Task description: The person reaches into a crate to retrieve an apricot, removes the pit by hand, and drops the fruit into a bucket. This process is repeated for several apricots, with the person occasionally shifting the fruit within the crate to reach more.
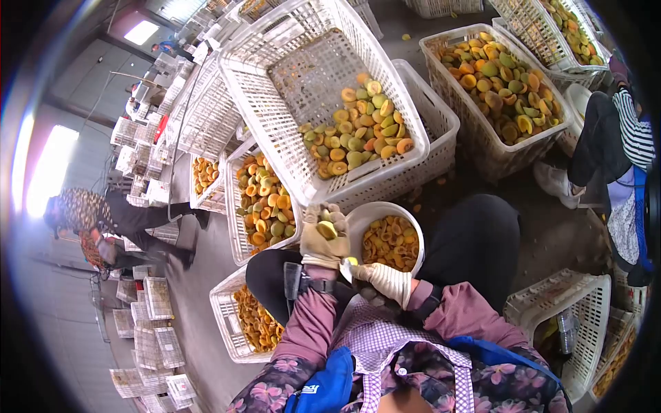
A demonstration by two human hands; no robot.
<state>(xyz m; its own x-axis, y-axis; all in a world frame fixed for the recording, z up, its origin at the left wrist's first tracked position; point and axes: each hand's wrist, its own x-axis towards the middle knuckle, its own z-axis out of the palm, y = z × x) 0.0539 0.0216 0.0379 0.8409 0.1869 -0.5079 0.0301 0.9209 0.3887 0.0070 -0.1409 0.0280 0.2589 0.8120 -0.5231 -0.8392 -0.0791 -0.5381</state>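
Note:
My left hand (pixel 322 237), in a dirty beige work glove, is raised with its fingers curled round a green-yellow apricot half (pixel 327 230). Just below it, my right hand (pixel 387 282), gloved in white, is closed round a small knife (pixel 346 270) whose pale blade points toward my left wrist. A bit of yellow-green fruit (pixel 352 261) shows at the blade. Beyond my hands, between my knees, stands a white bucket (pixel 418 237) part-filled with orange fruit pieces (pixel 389 241).
A tilted white crate (pixel 244 89) with apricot halves (pixel 358 131) rests on another crate ahead. More full crates stand left (pixel 237 241) and right (pixel 441 72). An upturned crate (pixel 585 303) lies at right. One person (pixel 131 213) bends at left; another (pixel 613 151) sits at right.

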